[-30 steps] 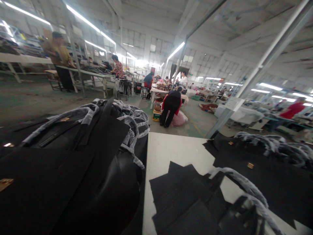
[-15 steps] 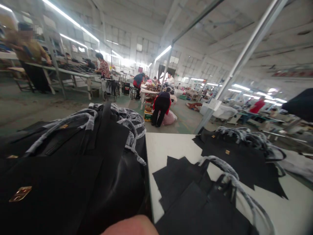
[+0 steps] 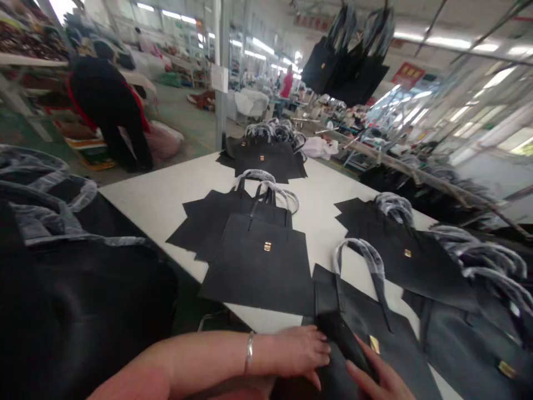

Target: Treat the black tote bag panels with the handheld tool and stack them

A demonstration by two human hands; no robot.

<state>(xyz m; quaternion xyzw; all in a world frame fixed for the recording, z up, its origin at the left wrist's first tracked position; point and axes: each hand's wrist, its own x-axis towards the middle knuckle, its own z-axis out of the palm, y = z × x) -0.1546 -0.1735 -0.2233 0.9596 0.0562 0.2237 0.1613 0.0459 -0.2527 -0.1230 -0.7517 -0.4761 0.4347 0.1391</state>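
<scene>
At the bottom of the head view, my left hand point(image 3: 303, 351) rests on a piece of black bag material, its fingers stretched out over it. A silver bracelet point(image 3: 249, 351) circles that wrist. My right hand point(image 3: 381, 375), partly cut off by the lower edge, has its thumb and fingers around the edge of a black handbag point(image 3: 347, 339). Just behind it lies another black handbag point(image 3: 400, 322) with plastic-wrapped handles and a gold clasp. Left of that, a flat black handbag point(image 3: 258, 272) with a gold clasp lies over several black panels.
The white table point(image 3: 154, 191) carries further black bag stacks point(image 3: 266, 158) at its far corner and on the right. A big pile of black bags point(image 3: 83, 294) stands at the left. Black bags point(image 3: 345, 66) hang above. A person point(image 3: 110, 105) bends over boxes beyond the table.
The view has swung right and down. Both hands now show at the black bags near the table's front; earlier only a blurred bit of skin was at the bottom edge.
</scene>
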